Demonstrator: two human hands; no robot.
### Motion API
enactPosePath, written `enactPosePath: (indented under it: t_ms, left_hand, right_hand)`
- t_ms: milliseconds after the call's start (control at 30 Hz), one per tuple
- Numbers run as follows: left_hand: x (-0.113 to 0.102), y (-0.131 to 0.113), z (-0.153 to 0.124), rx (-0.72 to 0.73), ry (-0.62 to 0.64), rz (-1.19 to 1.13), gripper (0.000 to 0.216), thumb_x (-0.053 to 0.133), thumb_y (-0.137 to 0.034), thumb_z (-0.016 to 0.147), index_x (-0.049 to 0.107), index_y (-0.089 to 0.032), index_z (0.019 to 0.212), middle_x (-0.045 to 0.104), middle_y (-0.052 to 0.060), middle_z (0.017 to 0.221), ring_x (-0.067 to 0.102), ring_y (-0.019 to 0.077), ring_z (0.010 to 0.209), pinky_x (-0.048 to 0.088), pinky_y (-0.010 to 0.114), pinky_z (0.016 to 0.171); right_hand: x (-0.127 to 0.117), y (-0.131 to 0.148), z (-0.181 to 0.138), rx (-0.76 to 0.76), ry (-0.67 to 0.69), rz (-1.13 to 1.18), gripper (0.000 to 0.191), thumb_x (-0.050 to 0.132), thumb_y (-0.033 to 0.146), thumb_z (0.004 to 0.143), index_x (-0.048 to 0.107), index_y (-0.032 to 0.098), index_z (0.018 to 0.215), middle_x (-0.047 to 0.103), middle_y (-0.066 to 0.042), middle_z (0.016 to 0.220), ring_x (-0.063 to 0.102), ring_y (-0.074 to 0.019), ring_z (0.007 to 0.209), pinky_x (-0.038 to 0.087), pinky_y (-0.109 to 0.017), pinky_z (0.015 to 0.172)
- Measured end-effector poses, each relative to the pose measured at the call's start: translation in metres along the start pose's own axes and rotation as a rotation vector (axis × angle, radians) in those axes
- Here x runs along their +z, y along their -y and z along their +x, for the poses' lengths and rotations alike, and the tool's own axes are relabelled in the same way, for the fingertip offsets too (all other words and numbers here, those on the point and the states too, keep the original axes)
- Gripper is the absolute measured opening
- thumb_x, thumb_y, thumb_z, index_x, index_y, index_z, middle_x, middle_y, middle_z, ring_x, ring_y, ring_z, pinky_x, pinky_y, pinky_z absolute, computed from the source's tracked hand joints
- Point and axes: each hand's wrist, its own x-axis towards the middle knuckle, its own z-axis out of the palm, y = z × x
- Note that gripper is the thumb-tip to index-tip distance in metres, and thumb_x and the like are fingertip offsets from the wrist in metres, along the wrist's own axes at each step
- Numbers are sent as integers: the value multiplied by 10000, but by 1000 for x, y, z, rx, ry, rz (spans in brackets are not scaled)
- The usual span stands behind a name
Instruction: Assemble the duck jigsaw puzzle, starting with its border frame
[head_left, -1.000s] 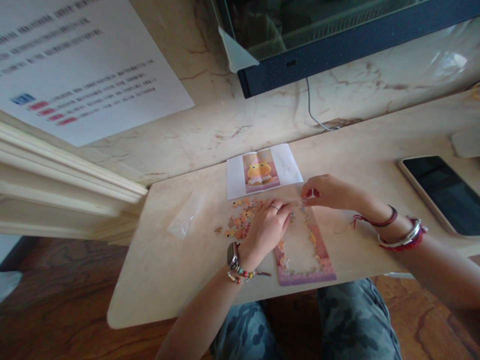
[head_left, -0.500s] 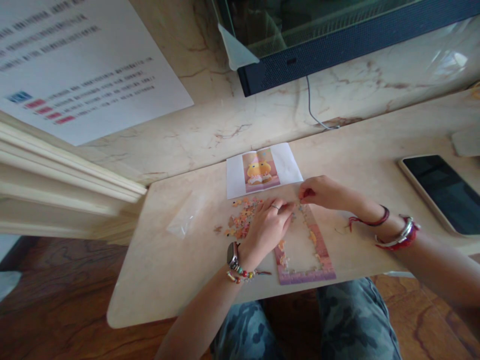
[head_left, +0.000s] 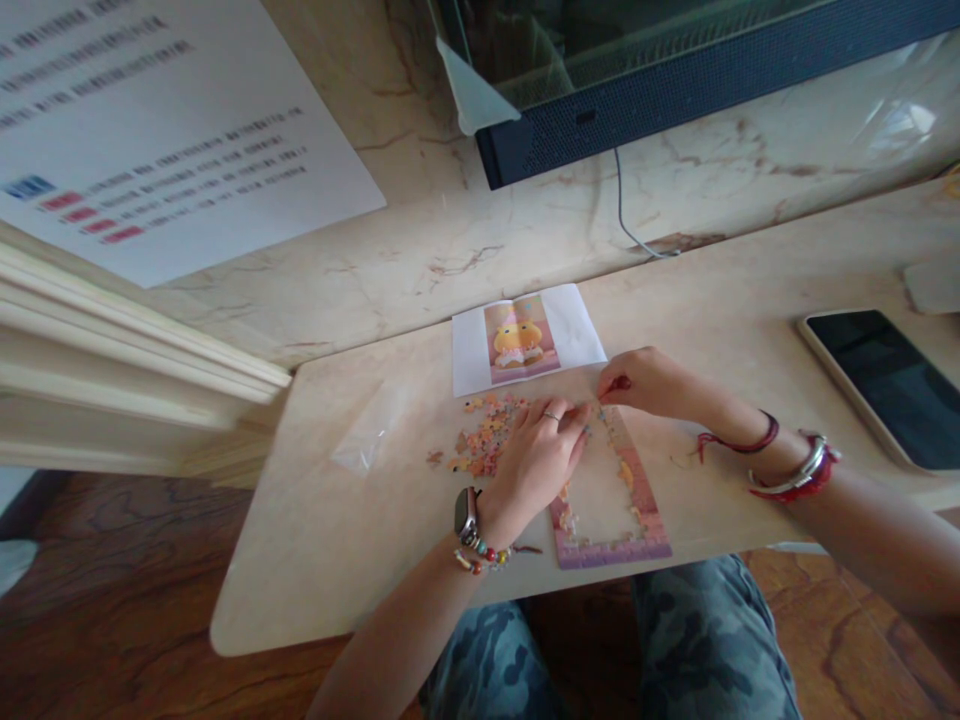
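A pink-bordered jigsaw frame (head_left: 609,500) lies near the table's front edge, its middle mostly bare. My left hand (head_left: 536,460) rests on its upper left corner, fingers curled down, touching the frame's top edge. My right hand (head_left: 645,385) pinches at the frame's top edge, fingertips together on a small puzzle piece I can barely make out. Both hands' fingertips nearly meet there. A pile of loose puzzle pieces (head_left: 480,440) lies just left of my left hand. A reference picture (head_left: 525,340) of an orange character sits behind the hands.
A clear plastic bag (head_left: 367,440) lies left of the pieces. A phone (head_left: 885,385) lies at the right on the beige table (head_left: 337,560). A dark speaker bar (head_left: 675,90) with a cable and a printed poster (head_left: 150,130) stand on the marble wall behind.
My right hand has slid slightly left along the frame's top edge toward my left hand. The left hand has barely moved.
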Motion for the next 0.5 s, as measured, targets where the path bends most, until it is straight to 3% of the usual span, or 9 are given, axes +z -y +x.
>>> enactPosePath:
  t_ms: [167,300,500]
  left_hand:
    - [-2,-2,0,-10,12,17,293,494,-174,825,537,-163,1115,551,86,985,519,215,944,443,384,825]
    - [-1,-3,0,-7,16,21,302,492,-187,828,526,-164,1127,559,80,968,522,219,943,447,381,810]
    - [4,3,0,-72,-44,-30,275,425,-180,861,500,-138,1123,563,79,1028,517,195,972,427,366,871]
  right_hand:
    - [3,2,-1,0,-42,-34,162,538,153,690,695,191,688,675,3,658,582,-117,594,407,-202,575]
    - [6,2,-1,-92,-72,-90,174,519,141,709,681,183,661,671,-12,661,583,-121,611,406,-202,585]
    - [-1,-5,0,-117,-76,-35,183,517,135,713,692,191,711,686,-11,714,590,-117,630,427,-191,609]
